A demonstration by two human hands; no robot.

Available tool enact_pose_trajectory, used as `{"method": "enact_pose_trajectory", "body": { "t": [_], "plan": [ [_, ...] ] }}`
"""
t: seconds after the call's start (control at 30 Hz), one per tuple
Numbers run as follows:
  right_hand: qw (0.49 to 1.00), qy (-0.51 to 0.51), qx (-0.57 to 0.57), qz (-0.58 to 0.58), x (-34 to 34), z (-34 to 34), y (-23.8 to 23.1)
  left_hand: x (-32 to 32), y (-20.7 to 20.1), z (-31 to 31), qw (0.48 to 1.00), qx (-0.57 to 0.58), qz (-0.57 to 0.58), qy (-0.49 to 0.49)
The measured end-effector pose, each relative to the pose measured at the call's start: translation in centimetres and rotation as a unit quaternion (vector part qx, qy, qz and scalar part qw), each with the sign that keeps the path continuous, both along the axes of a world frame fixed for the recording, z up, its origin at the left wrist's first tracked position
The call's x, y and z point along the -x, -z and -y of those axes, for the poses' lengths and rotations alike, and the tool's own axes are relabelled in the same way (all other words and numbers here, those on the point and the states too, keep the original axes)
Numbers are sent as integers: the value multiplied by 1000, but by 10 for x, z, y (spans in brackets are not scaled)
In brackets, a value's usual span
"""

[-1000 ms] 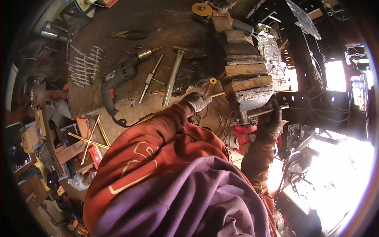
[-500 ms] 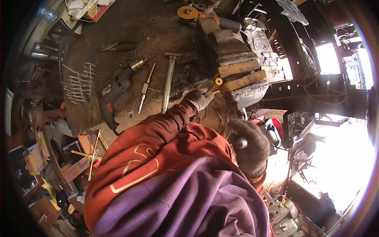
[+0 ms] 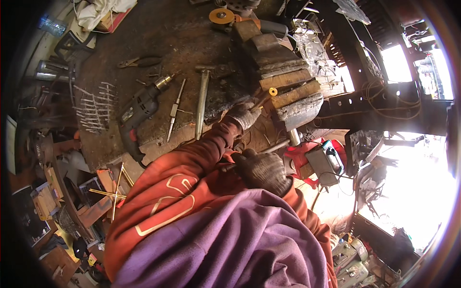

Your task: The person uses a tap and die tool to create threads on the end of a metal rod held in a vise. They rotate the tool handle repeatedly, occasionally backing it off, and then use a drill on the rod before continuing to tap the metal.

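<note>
At the front of the bench vise [image 3: 301, 114], my left hand [image 3: 243, 116], in a grey glove, is closed on a slim brass-coloured rod. A yellow ring-shaped end [image 3: 273, 91] shows at the vise jaws, in line with the rod. My right hand [image 3: 265, 172], also gloved, is wrapped around the vise handle [image 3: 277, 146] close to my chest. The handle's tip sticks out past my fingers on the left. Left of my left hand, a hammer [image 3: 202, 103] with a metal-tube handle lies on the bench. My fingers hide much of the rod.
On the dark bench [image 3: 177, 45] lie a tap wrench [image 3: 176, 110], a power drill [image 3: 141, 106], pliers [image 3: 139, 62] and several metal pins [image 3: 98, 108]. An angle grinder [image 3: 259, 25] lies behind the vise. A red and grey machine [image 3: 324, 163] stands right of the vise.
My right hand has swung left toward my chest, and the vise handle has turned with it from pointing down to pointing left. My left hand stays by the jaws with the rod.
</note>
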State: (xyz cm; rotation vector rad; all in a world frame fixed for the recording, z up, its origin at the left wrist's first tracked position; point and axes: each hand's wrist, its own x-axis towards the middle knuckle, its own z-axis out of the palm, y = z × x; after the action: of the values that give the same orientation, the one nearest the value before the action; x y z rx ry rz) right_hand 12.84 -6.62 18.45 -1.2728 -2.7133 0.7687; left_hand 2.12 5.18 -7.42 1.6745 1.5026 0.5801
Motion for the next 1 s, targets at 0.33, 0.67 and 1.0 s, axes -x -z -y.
{"method": "enact_pose_trajectory", "body": {
  "t": [0.33, 0.67, 1.0],
  "plan": [
    [995, -44, 74, 42, 3, -15, -4, 0, -2, -17, 999, 11, -33, 3],
    [701, 510, -156, -474, -119, -74, -20, 9, -36, -10, 999, 25, 39, 15],
    [879, 175, 312, -315, -54, -1, 112, -7, 29, -9, 996, -70, 53, -11]
  ]
}}
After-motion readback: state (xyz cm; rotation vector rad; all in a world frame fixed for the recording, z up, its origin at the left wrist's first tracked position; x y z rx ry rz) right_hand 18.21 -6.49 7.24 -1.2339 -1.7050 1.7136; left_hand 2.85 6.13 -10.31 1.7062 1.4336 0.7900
